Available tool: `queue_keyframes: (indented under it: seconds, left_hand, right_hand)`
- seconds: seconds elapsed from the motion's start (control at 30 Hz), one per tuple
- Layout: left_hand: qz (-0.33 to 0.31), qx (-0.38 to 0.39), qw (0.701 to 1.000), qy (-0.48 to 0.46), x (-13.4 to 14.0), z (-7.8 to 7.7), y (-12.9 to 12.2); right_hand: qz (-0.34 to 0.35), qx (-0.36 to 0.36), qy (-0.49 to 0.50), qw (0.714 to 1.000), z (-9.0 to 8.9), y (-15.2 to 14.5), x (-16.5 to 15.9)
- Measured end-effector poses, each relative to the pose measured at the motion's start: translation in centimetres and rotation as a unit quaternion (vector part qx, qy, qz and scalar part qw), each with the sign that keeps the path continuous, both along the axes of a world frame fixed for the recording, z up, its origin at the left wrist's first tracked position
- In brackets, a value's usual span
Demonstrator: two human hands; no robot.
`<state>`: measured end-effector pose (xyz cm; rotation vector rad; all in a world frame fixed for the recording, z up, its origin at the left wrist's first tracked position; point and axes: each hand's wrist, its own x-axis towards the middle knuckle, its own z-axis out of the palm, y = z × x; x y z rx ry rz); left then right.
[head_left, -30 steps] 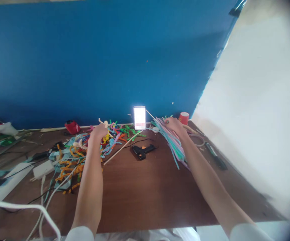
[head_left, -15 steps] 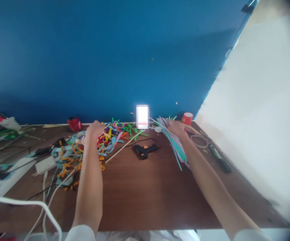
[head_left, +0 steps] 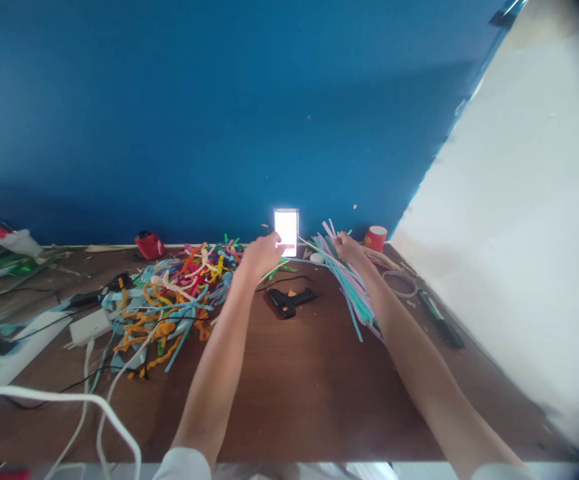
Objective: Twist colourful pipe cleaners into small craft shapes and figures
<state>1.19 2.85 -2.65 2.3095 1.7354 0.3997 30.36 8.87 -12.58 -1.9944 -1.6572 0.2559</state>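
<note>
My right hand point(head_left: 348, 248) is closed around the upper part of a bundle of pastel pipe cleaners point(head_left: 354, 297), mostly light blue, mint and lilac, which fans down onto the table. In front of the lit phone screen point(head_left: 286, 230), my left hand point(head_left: 263, 255) has its fingers curled, fingertips at the screen's left edge; whether they pinch anything is hidden. A thin light-blue strand runs between that hand and the bundle. Left of my left forearm lies a tangled heap of bent, coloured pipe cleaners point(head_left: 189, 280). Between my forearms rests a black glue gun point(head_left: 289, 301).
A red cup point(head_left: 375, 238) stands at the back right, near a ring of tape point(head_left: 399, 283) and a dark-handled cutter point(head_left: 441, 319). At left are a white adapter point(head_left: 91, 327), cables, a power strip point(head_left: 24, 350) and a red pouch point(head_left: 149, 246). Walls border the back and right.
My left hand has moved right, from over the coloured heap to the front of the phone. My right hand stays at the pastel bundle, where some upper ends now stand higher.
</note>
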Motion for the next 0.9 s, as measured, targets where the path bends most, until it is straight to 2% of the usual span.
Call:
queue_keyframes:
  seconds: [0.1,0.23,0.3,0.4,0.57,0.73,0.8,0.9]
  left_hand:
    - [-0.074,-0.010,0.997,0.011,4.9,-1.4,-1.4]
    - [-0.185,-0.015,0.982,0.031,11.4,-4.4,-3.9]
    - [-0.211,-0.001,0.977,0.039,14.1,-6.0,-5.1]
    - [-0.230,0.001,0.971,0.063,16.9,-8.1,-6.5]
    - [-0.243,-0.005,0.965,0.095,18.1,-9.5,-7.5]
    - [-0.254,0.006,0.962,0.099,17.4,-10.0,-7.5]
    - [-0.257,0.012,0.961,0.098,17.3,-10.3,-7.5]
    - [-0.254,0.019,0.962,0.097,17.3,-10.6,-7.5]
  right_hand:
    - [0.034,0.023,0.044,0.998,-0.4,0.2,-0.3]
    - [0.076,0.057,0.094,0.991,-0.2,0.1,-0.7]
    - [0.081,0.073,0.111,0.988,0.1,0.1,-0.8]
    - [0.048,0.087,0.110,0.989,0.2,0.1,-0.6]
    - [-0.019,0.040,0.075,0.996,-0.8,0.8,0.2]
    - [-0.014,-0.015,0.041,0.999,-1.4,0.9,0.0]
    - [-0.023,-0.005,0.032,0.999,-1.0,0.6,-0.4]
    - [-0.051,0.052,0.031,0.997,0.3,-0.1,-0.9]
